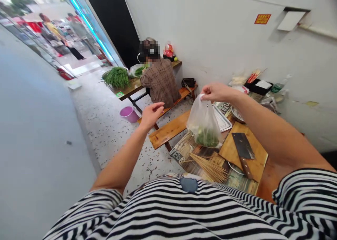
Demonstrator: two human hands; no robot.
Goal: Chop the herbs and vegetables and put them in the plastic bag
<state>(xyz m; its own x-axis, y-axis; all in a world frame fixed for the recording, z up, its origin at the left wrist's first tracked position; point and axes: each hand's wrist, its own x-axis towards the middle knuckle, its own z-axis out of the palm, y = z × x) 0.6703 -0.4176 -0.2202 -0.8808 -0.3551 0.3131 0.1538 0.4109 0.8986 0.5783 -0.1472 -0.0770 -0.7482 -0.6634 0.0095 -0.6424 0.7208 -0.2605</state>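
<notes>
A translucent plastic bag (204, 118) with green vegetables in its bottom hangs from my right hand (217, 92), whose fingers are pinched on its top. The bag is above the near table, beside a metal tray (223, 120). My left hand (152, 115) is raised to the left of the bag, apart from it, with nothing in it and its fingers loosely stretched. Below the bag, a bundle of wooden skewers (210, 168) lies on the patterned tabletop (185, 150). A cleaver (242, 150) rests on the wooden cutting board (229, 150) below my right forearm.
A person in a plaid shirt (164, 80) sits on a bench at the far table, where a heap of long green vegetables (116, 77) lies. A purple bucket (129, 114) stands on the floor. A wooden bench (168, 129) adjoins the near table. A black box (259, 87) sits by the wall.
</notes>
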